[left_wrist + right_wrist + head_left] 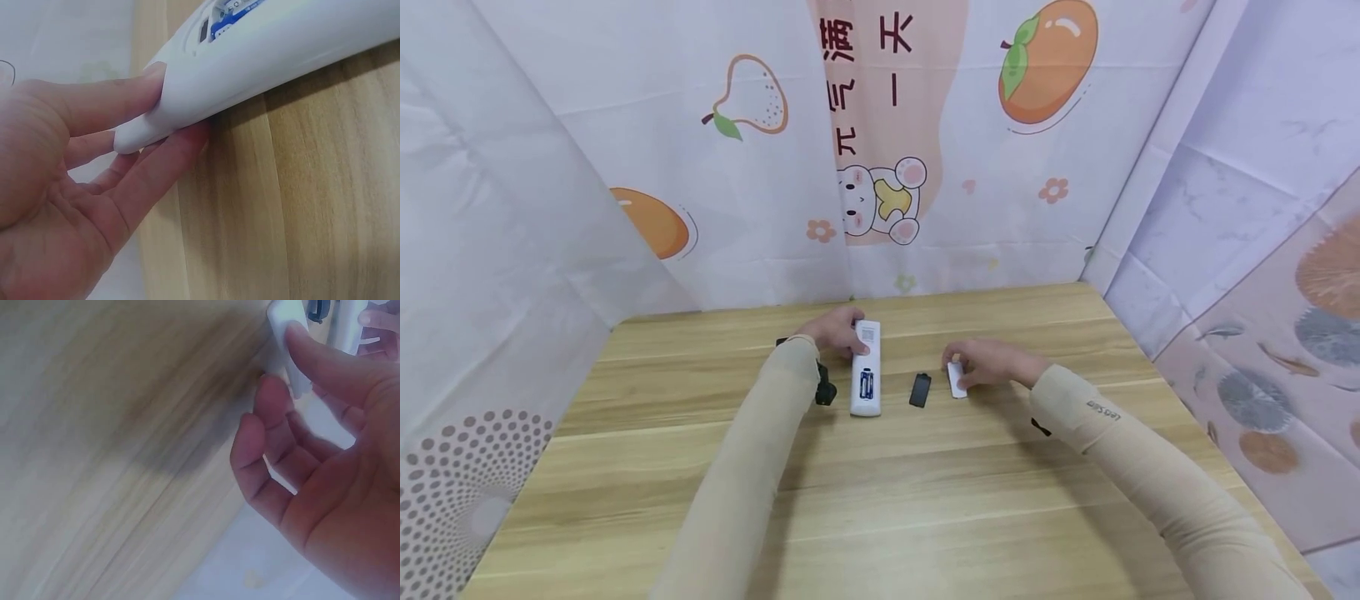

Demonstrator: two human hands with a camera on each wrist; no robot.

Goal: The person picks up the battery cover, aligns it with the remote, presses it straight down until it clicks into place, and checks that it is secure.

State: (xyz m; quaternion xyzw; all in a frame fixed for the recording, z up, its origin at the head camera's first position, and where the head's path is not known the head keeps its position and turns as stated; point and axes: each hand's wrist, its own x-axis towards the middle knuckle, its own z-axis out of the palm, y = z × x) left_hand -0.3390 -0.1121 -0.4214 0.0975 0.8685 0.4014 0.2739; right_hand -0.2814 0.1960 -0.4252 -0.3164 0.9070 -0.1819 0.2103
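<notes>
A white remote control [866, 337] lies back side up, its battery compartment uncovered with blue batteries [867, 383] inside. My left hand [837, 328] grips its far end. In the left wrist view the thumb [134, 94] presses on the remote's upper side while fingertips reach beneath its edge. To the right, my right hand [992, 362] pinches a small white battery cover [956, 381] by its sides. The right wrist view has this cover [287, 325] tilted by the thumb. Between remote and white cover lies a small black cover-like piece [920, 390], touched by neither hand.
The wooden table [880, 500] ends at a patterned curtain [760, 217] at the back, with more cloth on both sides. A black object [825, 392] shows beside the left forearm, and a dark strap [1041, 427] under the right wrist.
</notes>
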